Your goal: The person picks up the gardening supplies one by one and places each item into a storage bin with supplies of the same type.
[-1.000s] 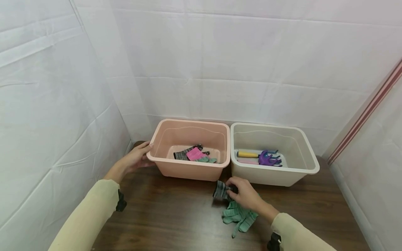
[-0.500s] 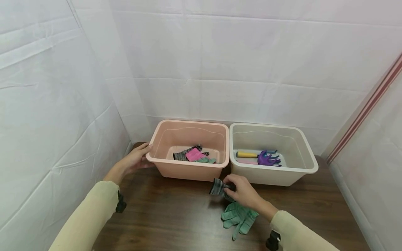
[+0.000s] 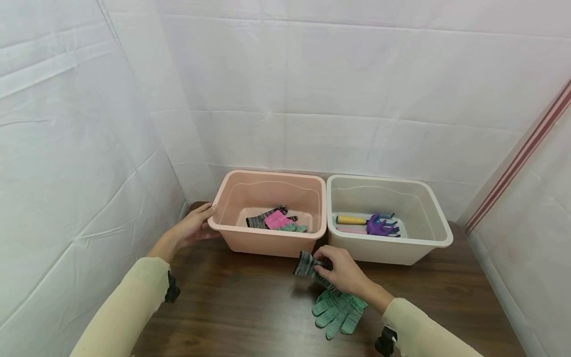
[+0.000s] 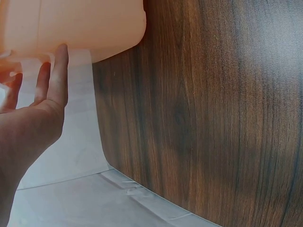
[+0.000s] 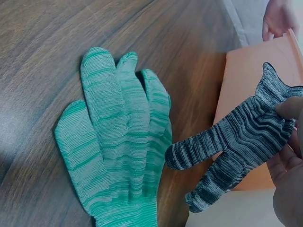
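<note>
My left hand (image 3: 195, 224) holds the left rim of the pink plastic bin (image 3: 267, 243), its fingers against the outer wall in the left wrist view. Between the thumb and fingers of my right hand (image 3: 342, 270) is a black-and-grey striped knit glove (image 5: 246, 127), pinched near its cuff. The glove's fingers hang down in front of the bins. Just below, a green striped knit glove (image 5: 125, 142) lies on the table with its fingers spread toward me; its cuff is partly hidden in the head view.
Inside the pink bin lie a dark striped glove (image 3: 256, 221) and a pink-and-green glove (image 3: 276, 220). To its right, the white bin (image 3: 379, 253) contains a yellow-handled tool (image 3: 351, 219) and a purple hand rake (image 3: 380, 227). White fabric walls (image 3: 285, 99) enclose the wooden table (image 3: 232, 297).
My right hand has lifted the striped glove and moved slightly left and toward the bins, uncovering more of the green glove. The left hand stays at the pink bin's rim.
</note>
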A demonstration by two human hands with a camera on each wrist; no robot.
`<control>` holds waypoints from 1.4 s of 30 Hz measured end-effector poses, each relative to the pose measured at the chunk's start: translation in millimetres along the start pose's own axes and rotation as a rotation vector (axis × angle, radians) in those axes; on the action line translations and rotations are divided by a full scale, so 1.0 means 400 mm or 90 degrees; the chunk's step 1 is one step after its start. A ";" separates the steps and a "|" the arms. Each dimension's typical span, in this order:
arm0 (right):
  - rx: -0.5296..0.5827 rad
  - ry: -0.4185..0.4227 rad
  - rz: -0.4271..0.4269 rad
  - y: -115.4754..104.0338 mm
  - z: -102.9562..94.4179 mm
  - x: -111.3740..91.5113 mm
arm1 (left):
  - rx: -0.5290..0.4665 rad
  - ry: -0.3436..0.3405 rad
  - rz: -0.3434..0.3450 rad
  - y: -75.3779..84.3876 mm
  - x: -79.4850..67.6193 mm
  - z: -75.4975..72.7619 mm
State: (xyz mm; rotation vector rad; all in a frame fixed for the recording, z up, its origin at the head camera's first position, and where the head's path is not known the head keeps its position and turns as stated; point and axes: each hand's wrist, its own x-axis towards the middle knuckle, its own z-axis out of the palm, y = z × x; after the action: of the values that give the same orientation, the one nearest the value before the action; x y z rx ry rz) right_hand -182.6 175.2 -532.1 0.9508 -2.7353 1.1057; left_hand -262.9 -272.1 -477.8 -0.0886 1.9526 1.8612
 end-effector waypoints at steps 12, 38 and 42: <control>0.010 0.000 -0.011 -0.023 -0.010 0.009 | 0.005 0.006 -0.002 -0.007 0.000 -0.004; 0.031 -0.004 -0.069 -0.137 -0.056 0.053 | 0.005 0.008 0.001 -0.005 0.002 0.000; 0.029 0.013 -0.090 -0.158 -0.069 0.067 | 0.006 0.009 0.003 -0.007 0.002 0.000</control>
State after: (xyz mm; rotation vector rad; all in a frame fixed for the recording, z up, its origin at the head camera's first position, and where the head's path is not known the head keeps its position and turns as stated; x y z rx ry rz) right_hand -174.2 143.4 -465.9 1.1131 -2.5913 1.1500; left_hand -262.5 -272.2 -480.6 -0.0950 1.9720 1.8589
